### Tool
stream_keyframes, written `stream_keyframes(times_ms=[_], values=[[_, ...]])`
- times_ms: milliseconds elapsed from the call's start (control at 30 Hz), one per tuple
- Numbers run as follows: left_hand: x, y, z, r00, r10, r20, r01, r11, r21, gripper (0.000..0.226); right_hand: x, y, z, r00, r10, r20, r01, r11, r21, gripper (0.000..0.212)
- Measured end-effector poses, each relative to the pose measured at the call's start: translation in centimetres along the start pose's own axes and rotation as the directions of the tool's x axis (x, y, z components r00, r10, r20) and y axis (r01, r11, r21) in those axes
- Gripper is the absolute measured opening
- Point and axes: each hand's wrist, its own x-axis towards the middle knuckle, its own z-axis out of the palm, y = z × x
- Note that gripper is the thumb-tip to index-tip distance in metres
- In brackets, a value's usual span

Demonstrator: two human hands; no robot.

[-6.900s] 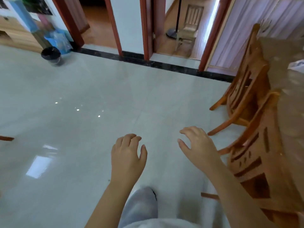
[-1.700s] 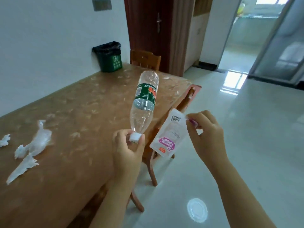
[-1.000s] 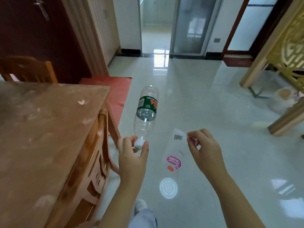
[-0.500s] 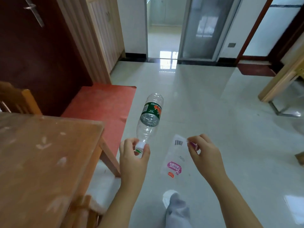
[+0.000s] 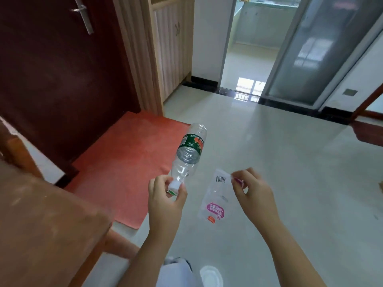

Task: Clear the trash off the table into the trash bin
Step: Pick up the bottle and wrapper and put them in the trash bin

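A pale glossy tiled floor fills most of the view, with a dark red door at left and an orange-red mat lying before it. The corner of the wooden table sits at lower left. The left hand pinches the white-capped neck of an empty clear plastic bottle with a green label, its base tilted up and away. Just beside it, the right hand grips between fingertips the top corner of a clear plastic wrapper with a barcode and pink print, which hangs down over the floor.
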Motion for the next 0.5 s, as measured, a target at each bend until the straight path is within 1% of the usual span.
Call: stream_keyframes(times_ms=[67,233,300,400,500], values=[[3.9,-1.1,1.5,0.999,-0.026,-0.041,0.027,1.000,0.012,0.020,3.8,0.2,2.3,0.999,-0.028,0.039,0.028,1.000,-0.001,0.008],[15.3,-3.9,3.4,0.992,0.002,-0.128,0.001,1.000,0.023,0.020,14.4,-0.7,9.3,0.990,-0.069,0.124,0.068,0.998,0.013,0.012],[19.6,-4.9,3.0,0.985,0.004,-0.170,0.003,0.999,0.043,0.020,19.2,-2.2,11.8,0.979,-0.121,0.162,0.116,0.993,0.036,0.011],[25.7,-6.8,2.1,0.970,0.012,-0.243,0.005,0.998,0.070,0.021,26.2,-5.5,15.3,0.953,-0.238,0.187,0.225,0.971,0.085,0.007],[30.4,-8.4,1.3,0.942,-0.007,-0.334,0.054,0.990,0.131,0.022,31.5,-8.0,19.0,0.926,-0.319,0.202,0.297,0.946,0.132,0.007]])
